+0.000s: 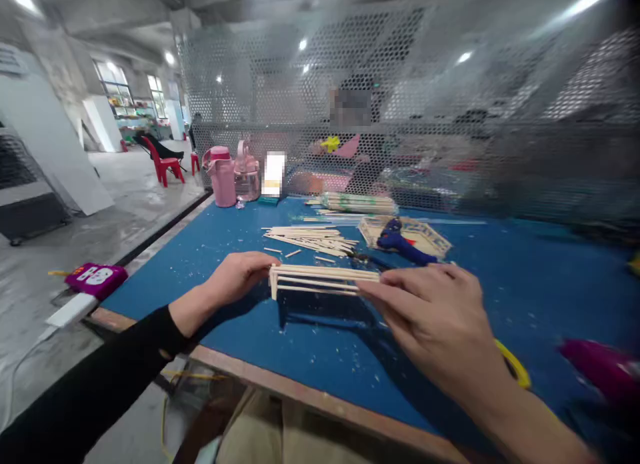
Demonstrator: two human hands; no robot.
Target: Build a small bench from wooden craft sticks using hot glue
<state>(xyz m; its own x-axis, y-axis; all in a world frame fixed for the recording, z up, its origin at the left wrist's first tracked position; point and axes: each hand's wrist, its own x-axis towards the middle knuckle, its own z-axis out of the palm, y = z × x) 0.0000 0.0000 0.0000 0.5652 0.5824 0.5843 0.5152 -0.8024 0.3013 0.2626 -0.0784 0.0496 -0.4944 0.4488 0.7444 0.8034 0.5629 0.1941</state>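
Between my two hands, above the blue tabletop, hangs a small frame of wooden sticks (325,277), with long parallel rails and a short upright at its left end. My left hand (240,274) pinches the left end with its fingertips. At the right end, my right hand (430,311) grips the frame between thumb and fingers, which cover that end. Just beyond it lies a loose pile of wooden sticks (310,237), with several short cut pieces (293,253) in front. A blue glue gun (405,244) rests on a hexagonal stick tray (367,232).
A bundle of wrapped sticks (357,203) lies at the back. Pink bottles (223,177) stand at the back left before a perforated metal screen (280,84), with a person behind it. A purple object (597,367) and a yellow ring-like piece (515,364) lie right. A purple power strip (97,281) is left.
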